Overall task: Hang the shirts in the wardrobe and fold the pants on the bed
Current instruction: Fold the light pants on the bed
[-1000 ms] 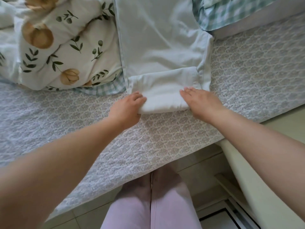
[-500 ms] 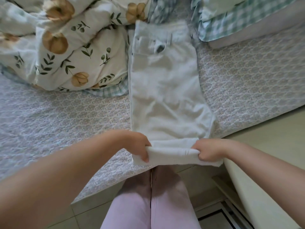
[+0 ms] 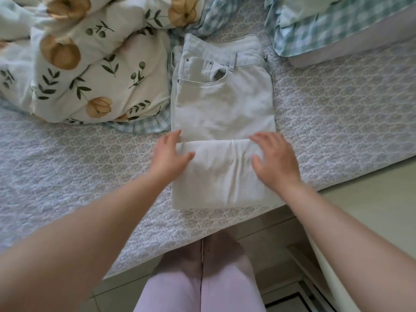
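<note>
White pants [image 3: 221, 104] lie on the bed [image 3: 90, 167], waistband at the far end and the pocket side up. Their lower legs are folded up into a thick layer that covers the near half of the pants. My left hand [image 3: 170, 155] rests flat on the left side of that fold, fingers spread. On the fold's right side my right hand [image 3: 273, 162] lies flat as well, fingers apart. Neither hand grips the cloth. No shirts or wardrobe are in view.
A bunched floral duvet [image 3: 90, 64] lies left of the pants. A green checked pillow [image 3: 333, 23] sits at the far right. A pale cabinet top [image 3: 371, 210] stands right of the bed's edge. My legs in pink trousers [image 3: 200, 289] stand on the tiled floor.
Both hands gripped the folded leg end near the bed's edge, carried it up over the pants and let go. They now lie flat and open on the fold.
</note>
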Tool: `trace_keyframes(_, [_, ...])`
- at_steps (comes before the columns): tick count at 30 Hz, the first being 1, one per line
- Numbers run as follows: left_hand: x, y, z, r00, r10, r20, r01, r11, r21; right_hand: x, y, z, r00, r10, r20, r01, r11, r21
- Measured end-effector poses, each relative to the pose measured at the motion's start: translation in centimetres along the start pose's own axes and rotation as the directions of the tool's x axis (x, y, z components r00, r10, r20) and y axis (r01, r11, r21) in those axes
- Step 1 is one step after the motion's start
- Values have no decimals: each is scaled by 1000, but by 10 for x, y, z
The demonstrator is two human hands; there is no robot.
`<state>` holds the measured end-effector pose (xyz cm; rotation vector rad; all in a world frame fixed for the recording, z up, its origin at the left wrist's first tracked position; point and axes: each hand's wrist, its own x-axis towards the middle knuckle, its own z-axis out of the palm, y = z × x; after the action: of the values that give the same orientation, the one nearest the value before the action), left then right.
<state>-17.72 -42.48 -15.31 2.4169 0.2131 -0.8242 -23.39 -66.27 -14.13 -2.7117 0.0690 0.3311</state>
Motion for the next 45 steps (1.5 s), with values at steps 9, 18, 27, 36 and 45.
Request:
trace_keyframes(9, [-9, -53, 44, 870, 366, 330, -487, 537, 689, -32, 39, 51, 901, -8, 435, 182, 915, -361])
trace_keyframes(18, [-60, -46, 73, 848, 389, 361, -526, 523, 671, -69, 7, 53, 922, -115, 368, 243, 915, -321])
trace_keyframes(27, [-52, -42, 55, 882, 327, 338, -465, 500, 731, -58, 19, 46, 885, -85, 458, 302, 853, -425])
trace_keyframes(36, [-59, 31, -19, 878, 142, 456, -457, 530, 714, -43, -6, -32, 845, 18, 535, 130, 963, -236])
trace_keyframes(45, [-81, 26, -26, 547, -380, 746, -318, 730, 605, -46, -26, -53, 258, 99, 961, -3, 995, -102])
